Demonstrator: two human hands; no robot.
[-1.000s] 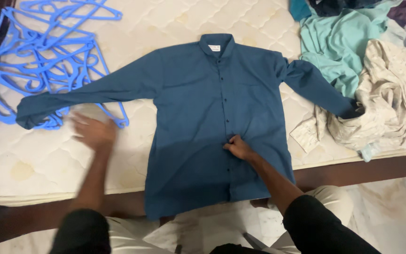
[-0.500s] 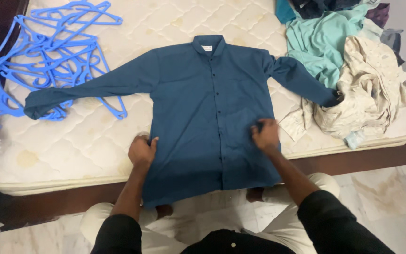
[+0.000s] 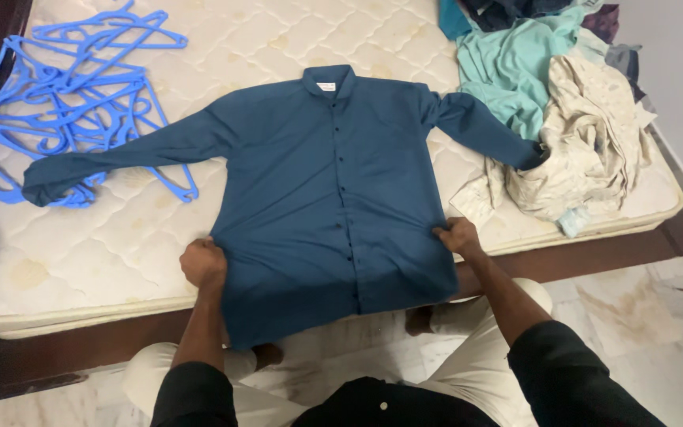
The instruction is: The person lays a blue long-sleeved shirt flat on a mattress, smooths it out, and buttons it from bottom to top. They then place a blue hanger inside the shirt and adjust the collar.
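Note:
A dark blue button-up shirt (image 3: 322, 182) lies front up on a cream quilted mattress (image 3: 112, 237), sleeves spread out to both sides and its hem hanging over the near edge. My left hand (image 3: 203, 263) grips the shirt's left side seam low down. My right hand (image 3: 458, 236) grips the right side seam at about the same height. The left sleeve cuff rests on a heap of blue plastic hangers (image 3: 65, 103). The right sleeve end reaches into a pile of clothes.
Clothes are heaped at the mattress's far right: a teal garment (image 3: 515, 67) and a crumpled cream one (image 3: 586, 142). A dark wooden bed frame (image 3: 594, 257) runs under the mattress edge. Marble floor (image 3: 658, 316) lies to the right, with a white wall beside it.
My left hand came in from the mattress near the hangers to the shirt's left side. My right hand slid from the button line to the right side seam. Both now grip the edges.

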